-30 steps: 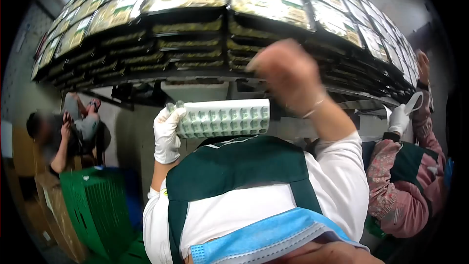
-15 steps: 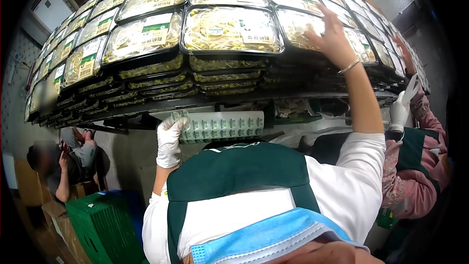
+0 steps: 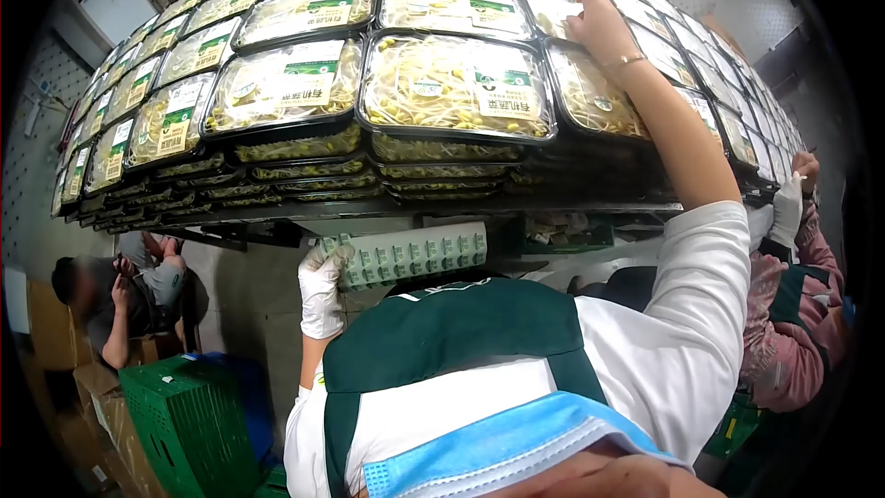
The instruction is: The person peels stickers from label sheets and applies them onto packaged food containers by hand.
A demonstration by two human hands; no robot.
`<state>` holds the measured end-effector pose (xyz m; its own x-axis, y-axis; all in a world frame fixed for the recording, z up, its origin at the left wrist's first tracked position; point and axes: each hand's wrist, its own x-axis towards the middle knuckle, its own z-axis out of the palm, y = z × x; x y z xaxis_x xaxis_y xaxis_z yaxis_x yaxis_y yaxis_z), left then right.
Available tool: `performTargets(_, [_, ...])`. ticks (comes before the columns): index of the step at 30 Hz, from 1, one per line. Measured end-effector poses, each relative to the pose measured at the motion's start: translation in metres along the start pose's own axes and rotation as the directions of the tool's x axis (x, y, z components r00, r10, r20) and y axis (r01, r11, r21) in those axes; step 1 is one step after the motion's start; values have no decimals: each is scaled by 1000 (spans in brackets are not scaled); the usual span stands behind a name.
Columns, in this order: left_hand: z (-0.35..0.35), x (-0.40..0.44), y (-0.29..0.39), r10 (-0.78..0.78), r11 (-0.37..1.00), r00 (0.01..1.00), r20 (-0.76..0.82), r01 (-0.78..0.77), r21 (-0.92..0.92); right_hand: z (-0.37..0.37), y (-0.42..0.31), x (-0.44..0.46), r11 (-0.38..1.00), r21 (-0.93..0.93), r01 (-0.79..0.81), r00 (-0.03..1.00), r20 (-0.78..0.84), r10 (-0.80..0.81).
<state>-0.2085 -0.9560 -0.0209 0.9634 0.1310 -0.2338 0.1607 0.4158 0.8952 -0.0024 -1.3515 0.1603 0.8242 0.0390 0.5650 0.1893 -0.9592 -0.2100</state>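
Note:
My left hand [image 3: 321, 293], in a white glove, is closed on the near-left end of a sheet of green-and-white stickers [image 3: 419, 254], held below the table edge. My bare right hand [image 3: 603, 29] reaches far over the packs, its fingertips at the lid of a bean sprout tray [image 3: 550, 14] in the second row. Thumb and forefinger look apart, and I make out nothing between them. Right in front sits another clear-lidded bean sprout tray [image 3: 424, 88] with a green-and-white label. Beside it on the left lies a similar tray [image 3: 267, 92].
Stacked trays cover the table [image 3: 442, 209] along its length. At my right a co-worker in pink sleeves [image 3: 761, 314] works with a gloved hand [image 3: 786, 212]. A person sits low at the left [image 3: 124, 304]. Green crates [image 3: 189, 424] and cardboard boxes [image 3: 97, 392] stand at lower left.
My right hand has moved forward and slightly left, from above the front row to a second-row lid, its fingers less spread. The sticker sheet has tilted slightly. The co-worker's hands have come together.

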Motion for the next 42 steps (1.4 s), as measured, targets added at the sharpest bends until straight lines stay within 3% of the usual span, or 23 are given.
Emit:
performTargets(2, [-4,-3,-1,-15,1000,1000,-9,15,-21,1,3,-2,996,-42,82,993,88,-78])
performTargets(3, [-6,-5,0,-21,999,1000,-8,21,-41,-3,6,0,959,-282,-2,986,158,49])
performTargets(4, [-8,-5,2,-22,998,1000,-5,21,-63,-4,8,-2,876,-479,-55,988,102,118])
performTargets(6, [-16,-1,-3,5,999,1000,-5,-5,-49,-25,10,2,765,-586,-269,865,203,460])
performTargets(8, [-19,1,-2,26,999,1000,3,-26,-26,-40,35,-4,734,-649,-199,945,71,319])
performTargets(9, [-19,2,-1,39,999,999,-16,-40,-5,-46,46,-14,846,-521,-113,982,72,175])
performTargets(10, [-18,3,0,49,999,998,-35,-49,13,-61,36,-28,984,-161,-81,982,157,107])
performTargets(12, [-22,10,-3,27,999,1000,-13,-27,35,-80,0,-67,998,44,54,943,327,-66])
performTargets(14, [-24,19,-9,16,997,1000,8,-17,78,-84,-24,-96,997,-31,64,936,348,-49])
performTargets(15, [-18,19,-7,-16,998,999,35,14,60,-81,-23,-103,987,-70,144,949,293,-118])
performTargets(19, [11,15,11,-14,994,998,68,6,110,-75,-16,-106,995,65,74,952,293,-90])
performTargets(21, [12,16,13,-11,991,994,105,-3,133,-76,-18,-104,974,219,-55,920,391,-36])
performTargets(24, [12,21,2,0,997,994,111,-8,74,-76,-10,-98,912,364,-190,922,386,38])
performTargets(26, [14,18,3,-30,995,996,80,22,98,-77,-16,-98,934,291,-205,909,411,72])
performTargets(28, [10,18,1,-88,994,995,53,83,75,-76,-18,-98,980,199,-20,913,404,-63])
performTargets(32, [-4,15,-5,-24,999,1000,19,23,34,-78,-5,-97,962,264,-67,916,399,-45])
performTargets(34, [-3,13,-7,23,1000,1000,-17,-23,-3,-94,0,-82,975,204,-86,898,441,-13])
performTargets(36, [-12,15,-15,2,998,999,-36,-5,-71,-88,12,-48,988,154,-26,944,328,-26])
performTargets(38, [-13,14,-14,-23,997,1000,-9,22,-73,-67,20,3,881,416,-225,965,219,143])
performTargets(42, [-2,8,-7,14,1000,993,-116,-13,15,6,37,82,937,222,-271,960,133,246])
